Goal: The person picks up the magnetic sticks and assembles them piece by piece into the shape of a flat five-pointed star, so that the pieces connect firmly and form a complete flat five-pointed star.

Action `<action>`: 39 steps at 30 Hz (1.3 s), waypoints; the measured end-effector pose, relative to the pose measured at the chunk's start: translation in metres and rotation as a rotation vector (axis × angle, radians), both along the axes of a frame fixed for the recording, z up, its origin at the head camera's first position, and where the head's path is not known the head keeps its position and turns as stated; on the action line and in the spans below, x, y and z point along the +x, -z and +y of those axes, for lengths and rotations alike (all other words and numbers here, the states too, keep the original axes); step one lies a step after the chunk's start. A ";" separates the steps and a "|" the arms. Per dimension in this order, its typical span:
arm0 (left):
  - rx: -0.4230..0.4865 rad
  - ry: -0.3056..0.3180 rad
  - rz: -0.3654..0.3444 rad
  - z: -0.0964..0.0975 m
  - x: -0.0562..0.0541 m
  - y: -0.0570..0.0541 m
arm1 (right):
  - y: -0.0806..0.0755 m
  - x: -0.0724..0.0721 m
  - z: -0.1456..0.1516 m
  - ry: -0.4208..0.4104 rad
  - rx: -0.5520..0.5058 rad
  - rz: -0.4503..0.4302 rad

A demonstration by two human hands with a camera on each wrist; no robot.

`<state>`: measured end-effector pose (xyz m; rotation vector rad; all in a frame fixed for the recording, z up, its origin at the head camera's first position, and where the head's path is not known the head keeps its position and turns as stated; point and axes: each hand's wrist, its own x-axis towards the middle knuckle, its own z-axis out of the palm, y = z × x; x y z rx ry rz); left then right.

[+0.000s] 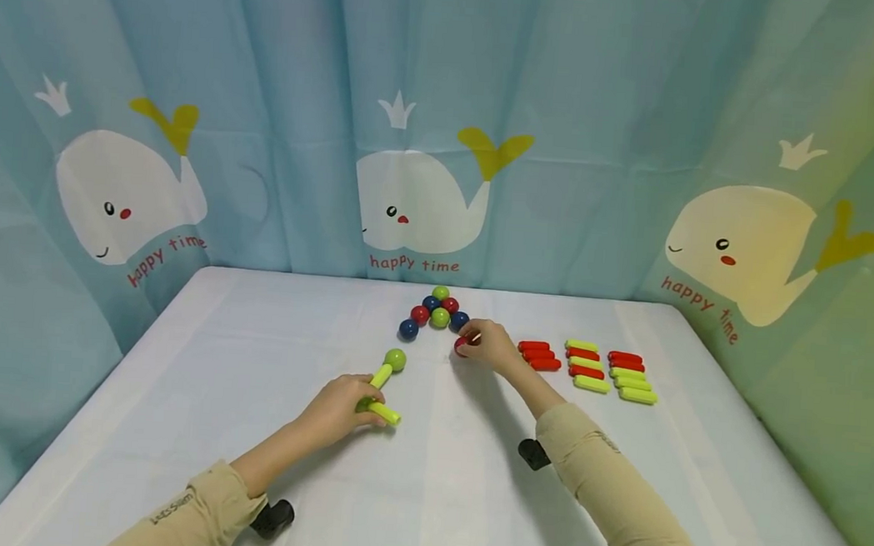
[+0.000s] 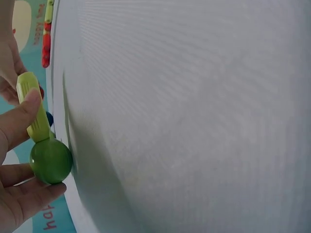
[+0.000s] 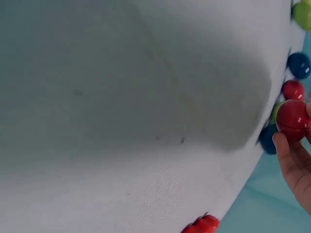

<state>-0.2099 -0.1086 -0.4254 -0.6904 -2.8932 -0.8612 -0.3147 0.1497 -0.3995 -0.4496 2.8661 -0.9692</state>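
In the head view my left hand (image 1: 339, 407) holds two yellow-green sticks (image 1: 385, 412), set at an angle to each other. A green ball (image 1: 395, 360) sits at the far end of one stick. The left wrist view has thumb and fingers around a stick (image 2: 35, 114) and a green ball (image 2: 51, 161) at its end; the fingers hide part of the joint. To the right, my right hand (image 1: 488, 345) pinches a red ball (image 3: 292, 119) between thumb and fingertips. It is beside the front right of a group of red, blue and green balls (image 1: 440, 317).
Red sticks (image 1: 540, 355) lie right of my right hand. Beyond them are two more columns of mixed red and yellow-green sticks (image 1: 587, 364). A whale-printed curtain (image 1: 426, 197) hangs along the back edge of the white table (image 1: 424, 489).
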 end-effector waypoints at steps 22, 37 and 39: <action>-0.049 -0.089 0.084 0.017 0.001 -0.001 | -0.001 0.072 -0.019 -0.340 -0.174 -0.111; -0.096 -0.095 0.116 0.029 -0.002 -0.003 | 0.005 0.085 -0.027 -0.364 -0.110 -0.101; -0.111 -0.093 0.114 0.029 -0.001 -0.003 | 0.005 0.086 -0.026 -0.379 -0.100 -0.088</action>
